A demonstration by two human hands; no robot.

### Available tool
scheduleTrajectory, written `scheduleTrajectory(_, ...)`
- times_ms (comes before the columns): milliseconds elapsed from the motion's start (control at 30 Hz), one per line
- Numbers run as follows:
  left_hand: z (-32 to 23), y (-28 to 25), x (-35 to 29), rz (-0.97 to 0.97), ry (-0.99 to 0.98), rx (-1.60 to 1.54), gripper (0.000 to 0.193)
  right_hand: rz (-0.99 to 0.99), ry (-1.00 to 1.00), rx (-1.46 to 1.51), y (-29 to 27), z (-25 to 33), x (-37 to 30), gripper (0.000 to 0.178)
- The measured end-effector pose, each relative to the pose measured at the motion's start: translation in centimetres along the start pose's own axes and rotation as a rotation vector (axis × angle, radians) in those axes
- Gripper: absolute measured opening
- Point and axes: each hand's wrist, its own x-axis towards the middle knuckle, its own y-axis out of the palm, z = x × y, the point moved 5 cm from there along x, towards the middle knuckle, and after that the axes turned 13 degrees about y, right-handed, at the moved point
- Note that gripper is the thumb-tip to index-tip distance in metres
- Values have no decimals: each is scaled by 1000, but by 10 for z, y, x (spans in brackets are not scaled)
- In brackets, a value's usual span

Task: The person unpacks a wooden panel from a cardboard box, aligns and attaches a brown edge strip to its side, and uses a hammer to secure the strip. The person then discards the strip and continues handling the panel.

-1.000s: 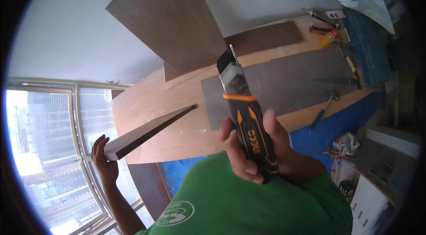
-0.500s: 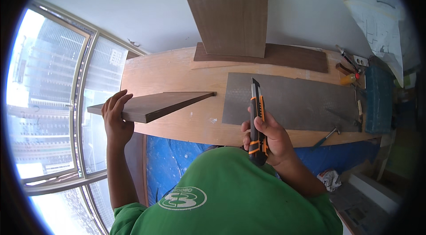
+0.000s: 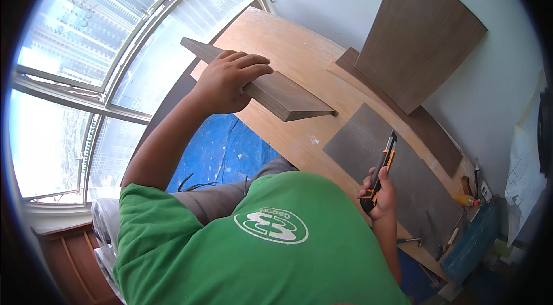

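Note:
My left hand point(image 3: 230, 83) is closed over the edge of a brown wood-grain board point(image 3: 288, 94), fingers on top and thumb side underneath. The board sits tilted above the pale wooden worktable point(image 3: 276, 37), its narrow far corner down by the tabletop. In my right hand point(image 3: 385, 192) is a black and orange utility knife point(image 3: 380, 173), wrapped by the fingers. Its dark blade points up and away from me, over a flat grey-brown sheet point(image 3: 368, 132) lying on the table. The knife appears apart from that sheet.
A large brown panel point(image 3: 420, 34) leans on the wall, standing on a long brown strip point(image 3: 440, 138). A hammer point(image 3: 412, 240), a yellow bottle point(image 3: 464, 199) and a teal case point(image 3: 472, 241) lie at the right end. Windows point(image 3: 167, 34) line the left; blue sheeting point(image 3: 222, 149) covers the floor.
My view has swung toward the windows, so the table now runs diagonally. My left hand still grips the board and my right still holds the knife, now farther right in view.

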Motion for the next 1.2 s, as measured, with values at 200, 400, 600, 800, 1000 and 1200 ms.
scheduleTrajectory(200,16,-4,4,189,218,-131,51,-202,-231,-8,-10,-14,37,26)
scheduleTrajectory(400,28,-5,18,308,578,-224,61,-416,-94,46,-32,-55,89,21)
scheduleTrajectory(600,34,6,23,505,988,-464,80,-473,-277,253,32,-97,109,20)
scheduleTrajectory(800,33,16,22,643,1137,-797,86,-748,-457,138,94,-128,95,20)
scheduleTrajectory(1000,29,18,25,663,1141,-840,94,-788,-497,138,104,-160,92,22)
scheduleTrajectory(1200,18,14,21,736,1094,-880,100,-677,-435,167,83,-174,95,16)
